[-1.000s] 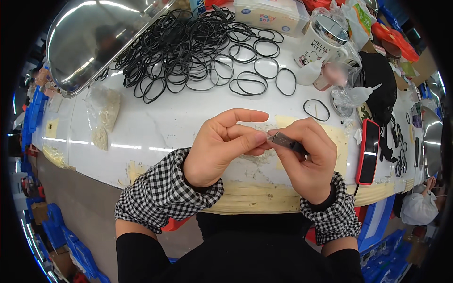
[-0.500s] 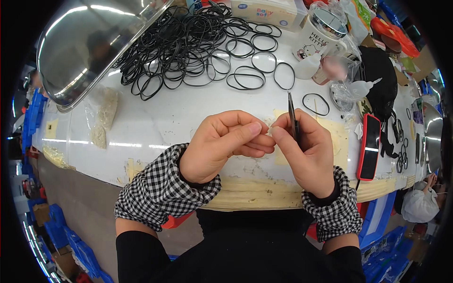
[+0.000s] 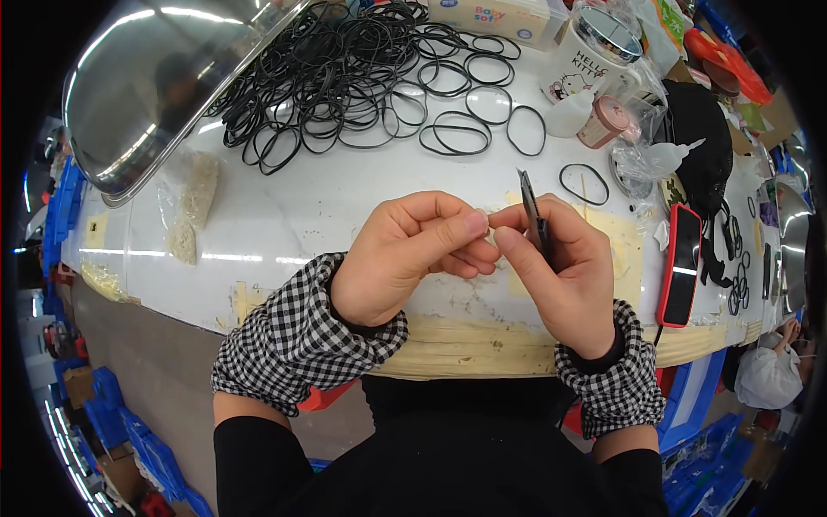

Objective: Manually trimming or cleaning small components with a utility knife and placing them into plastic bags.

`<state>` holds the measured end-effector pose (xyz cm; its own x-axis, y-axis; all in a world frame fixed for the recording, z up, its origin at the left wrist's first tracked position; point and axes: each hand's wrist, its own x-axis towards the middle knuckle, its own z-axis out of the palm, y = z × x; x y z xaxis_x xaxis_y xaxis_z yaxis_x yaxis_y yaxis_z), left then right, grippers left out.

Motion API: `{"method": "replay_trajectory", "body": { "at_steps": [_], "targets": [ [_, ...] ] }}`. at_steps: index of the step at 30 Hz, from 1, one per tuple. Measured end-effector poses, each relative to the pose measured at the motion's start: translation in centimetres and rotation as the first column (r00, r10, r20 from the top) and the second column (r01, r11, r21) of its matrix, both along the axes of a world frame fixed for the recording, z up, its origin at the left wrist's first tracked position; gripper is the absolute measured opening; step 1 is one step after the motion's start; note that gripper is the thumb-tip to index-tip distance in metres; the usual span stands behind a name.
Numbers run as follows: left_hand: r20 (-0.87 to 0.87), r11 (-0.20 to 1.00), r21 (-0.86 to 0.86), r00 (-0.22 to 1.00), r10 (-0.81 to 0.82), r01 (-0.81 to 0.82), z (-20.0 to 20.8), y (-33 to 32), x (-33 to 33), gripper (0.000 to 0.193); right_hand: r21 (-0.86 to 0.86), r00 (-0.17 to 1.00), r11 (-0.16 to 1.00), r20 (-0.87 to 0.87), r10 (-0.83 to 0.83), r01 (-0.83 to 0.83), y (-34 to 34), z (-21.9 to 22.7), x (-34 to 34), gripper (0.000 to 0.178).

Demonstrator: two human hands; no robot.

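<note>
My left hand [image 3: 412, 250] is closed in a pinch, its thumb pressed to the index finger. A tiny pale piece [image 3: 491, 231] shows where the fingertips of both hands meet; its kind is too small to tell. My right hand [image 3: 564, 267] is closed around a slim black knife [image 3: 533, 209], which looks like a utility knife, with its pointed metal tip standing up past the fingers. That hand's thumb and index finger pinch near the left fingertips. Beyond the knife lie single black rubber rings [image 3: 544, 131], and a large tangled pile of black rings [image 3: 323, 82] spreads farther back.
A shiny metal bowl [image 3: 155, 95] stands back left, near a clear bag of pale bits [image 3: 196, 194]. On the right are a red-edged phone [image 3: 682, 267], a white mug [image 3: 579, 69], a pink jar [image 3: 606, 122] and a squeeze bottle [image 3: 668, 157]. Yellow tape lines the table's front edge [image 3: 465, 349].
The knife's tip has tilted slightly left. Both hands stay together in nearly the same pinch, and the view has shifted a little.
</note>
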<state>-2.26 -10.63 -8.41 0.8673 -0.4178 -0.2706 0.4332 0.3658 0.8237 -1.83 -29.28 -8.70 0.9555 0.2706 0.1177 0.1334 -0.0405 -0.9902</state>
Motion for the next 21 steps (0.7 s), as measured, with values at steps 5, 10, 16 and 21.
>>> {"method": "replay_trajectory", "body": {
  "at_steps": [5, 10, 16, 21],
  "targets": [
    [0.019, 0.993, -0.111, 0.999, 0.037, -0.034, -0.9, 0.3, -0.1, 0.017, -0.122, 0.999, 0.992, 0.051, -0.017, 0.024, 0.1, 0.8, -0.1, 0.014],
    [0.008, 0.994, -0.092, 0.999, 0.051, -0.05, -0.9, 0.1, -0.1, 0.016, -0.15, 0.992, 0.988, 0.122, -0.015, 0.034, 0.1, 0.6, -0.1, 0.016],
    [0.012, 0.994, -0.098, 0.998, 0.055, -0.054, -1.2, 0.0, -0.3, 0.016, -0.14, 0.987, 0.989, 0.158, -0.024, 0.047, 0.2, 0.3, 0.0, 0.013],
    [-0.015, 0.987, -0.159, 1.0, 0.008, -0.011, -1.4, 0.0, -0.2, 0.018, -0.131, 0.986, 0.99, 0.161, -0.035, 0.056, 0.3, 0.2, 0.0, 0.012]
  ]
}}
